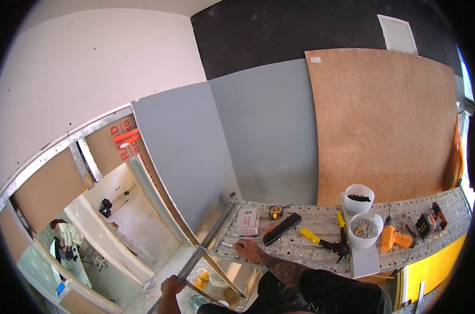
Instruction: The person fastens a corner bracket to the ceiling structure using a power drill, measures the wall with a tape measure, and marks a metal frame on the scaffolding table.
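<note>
My left hand (172, 287) is wrapped round a grey metal scaffold tube (212, 236) at the lower left. My right hand (248, 250) rests low over the left end of a perforated metal platform (300, 252). Its fingers are drawn together; anything between them is too small to make out. Just beyond it sits a small white box (248, 222). A long black tool (282, 229) with an orange part lies to the right of the box, and a yellow tape measure (276, 212) is behind it. Farther right lies a hammer (329, 244) with yellow on its handle.
Two white buckets hold dark screws (359, 198) and silvery fasteners (364, 228). An orange drill (396, 239) and a red-and-black power tool (438, 217) lie right. A wooden panel (384, 125) leans against the wall. Left, framed openings drop to a lower floor (130, 214).
</note>
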